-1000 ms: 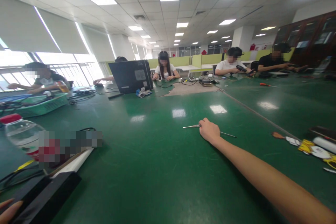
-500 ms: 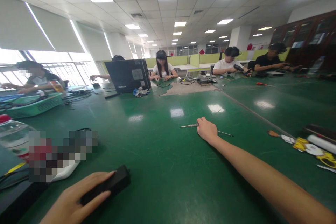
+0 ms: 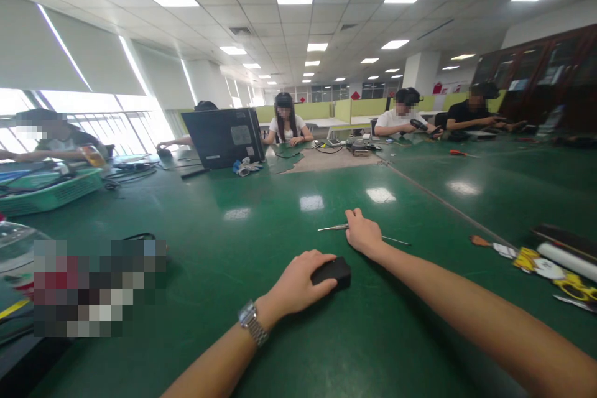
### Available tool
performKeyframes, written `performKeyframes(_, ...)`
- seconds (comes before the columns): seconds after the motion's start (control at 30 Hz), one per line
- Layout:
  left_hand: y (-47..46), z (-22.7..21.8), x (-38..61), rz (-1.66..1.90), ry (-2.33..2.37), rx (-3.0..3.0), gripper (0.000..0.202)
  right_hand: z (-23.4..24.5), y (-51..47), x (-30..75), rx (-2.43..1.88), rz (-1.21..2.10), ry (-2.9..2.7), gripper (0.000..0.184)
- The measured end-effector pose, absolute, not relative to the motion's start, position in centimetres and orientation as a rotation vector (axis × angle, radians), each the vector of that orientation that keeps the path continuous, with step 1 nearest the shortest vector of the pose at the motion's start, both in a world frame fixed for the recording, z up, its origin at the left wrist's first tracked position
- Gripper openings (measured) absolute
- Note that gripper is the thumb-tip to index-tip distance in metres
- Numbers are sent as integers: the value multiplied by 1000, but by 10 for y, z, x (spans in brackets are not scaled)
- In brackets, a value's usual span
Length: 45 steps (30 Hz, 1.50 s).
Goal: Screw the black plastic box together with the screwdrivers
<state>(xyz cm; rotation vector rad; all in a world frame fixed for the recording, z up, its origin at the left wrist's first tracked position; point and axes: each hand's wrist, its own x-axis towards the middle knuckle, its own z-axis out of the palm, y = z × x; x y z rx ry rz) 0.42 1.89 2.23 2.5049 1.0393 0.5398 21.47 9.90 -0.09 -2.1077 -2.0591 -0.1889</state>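
Observation:
My left hand [image 3: 298,280], a metal watch on its wrist, is closed round a small black box-shaped object [image 3: 332,272] resting on the green table [image 3: 261,211]. Just beyond it my right hand [image 3: 362,233] lies closed over a thin metal screwdriver [image 3: 332,227], whose two ends stick out left and right of the hand. The two hands are a few centimetres apart near the middle of the table.
Yellow, white and black items [image 3: 550,258] lie at the right edge. A clear bottle [image 3: 13,242] and cables sit at the left, with a green basket [image 3: 51,189] behind. An open laptop [image 3: 222,137] stands farther back. Several people sit at the far side.
My left hand has carried the black object from the lower left to the table's middle, next to my right hand. The right hand stays on the screwdriver.

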Motion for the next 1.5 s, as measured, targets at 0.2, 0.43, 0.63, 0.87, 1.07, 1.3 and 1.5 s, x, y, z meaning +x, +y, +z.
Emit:
performKeyframes(0.2,20,17,14,570,1058,2538,43,47,109,200,-1769,437,-1786,15)
performKeyframes(0.43,20,14,12,642,1044,2505,40,111,118,198,-1166,1175,-1537,21)
performKeyframes(0.63,22,11,13,701,1020,2461,40,123,102,211,-448,1757,-1054,18)
performKeyframes(0.87,21,12,11,689,968,2424,42,111,94,193,-468,1761,-1113,21)
performKeyframes(1.07,19,13,8,677,1025,2382,44,104,90,182,-414,1784,-1191,25)
performKeyframes(1.3,20,11,7,694,994,2359,44,101,86,178,-392,1757,-1264,21)
performKeyframes(1.5,20,12,7,697,990,2366,44,102,83,174,-575,1481,-1418,14)
